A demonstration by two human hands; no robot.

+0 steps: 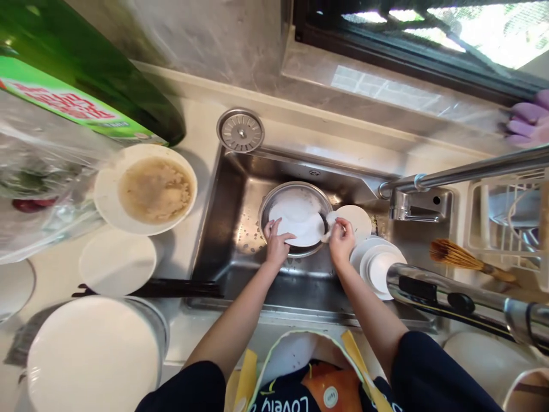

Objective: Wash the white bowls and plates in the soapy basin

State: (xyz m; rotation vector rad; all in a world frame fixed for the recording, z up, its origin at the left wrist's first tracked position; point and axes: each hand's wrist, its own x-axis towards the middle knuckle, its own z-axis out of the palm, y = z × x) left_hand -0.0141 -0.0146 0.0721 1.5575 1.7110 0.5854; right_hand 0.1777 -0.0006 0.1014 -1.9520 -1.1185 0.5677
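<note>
Held near the middle of the frame, within the rim of a round metal basin [295,183]: a white plate [305,230]. Tipped face up, with its long axis in view running mostly left to right and dipping slightly toward the lower right. Gripped at its left and lower edge by the left hand [278,245], with thumb laid over the face and fingers narrow around the edge. Pinched beside the plate's right end, between the closed fingertips of the right hand [342,241]: a white wad [331,218], too small to name. More white behind the plate in the basin; cannot tell whether suds or another dish.

Around the basin, a steel sink [249,229]. At its right side, a white dish [355,220] and, just below, stacked white bowls [384,271]. Farther right, a brush [454,253] and a rack [476,229] with dishes inside.

At left on the counter, a white bowl [105,186] with cloudy broth [156,191] and pale bits. Below it, a smaller bowl [118,263], then dark chopsticks [180,288]. In the upper left, a large green bottle [141,86].
</note>
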